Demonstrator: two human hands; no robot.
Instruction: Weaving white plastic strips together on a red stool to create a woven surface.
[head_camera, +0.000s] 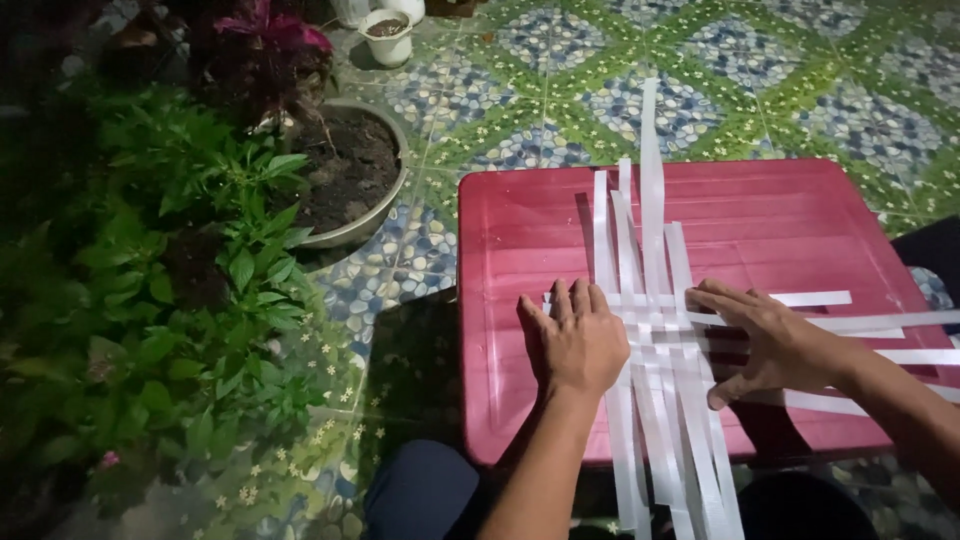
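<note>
No packages, labels, signs or screens appear anywhere in this view, neither near the hands nor farther from them.

We see white strips (655, 340) crossing in a woven check at centre right of the frame, on a plain red table (520, 240). Across the top, the floor tiles (560, 90) show green diamonds around blue-grey pebble patches. At left, green leaves (170, 300); upper left, a magenta plant (275, 30).
</note>
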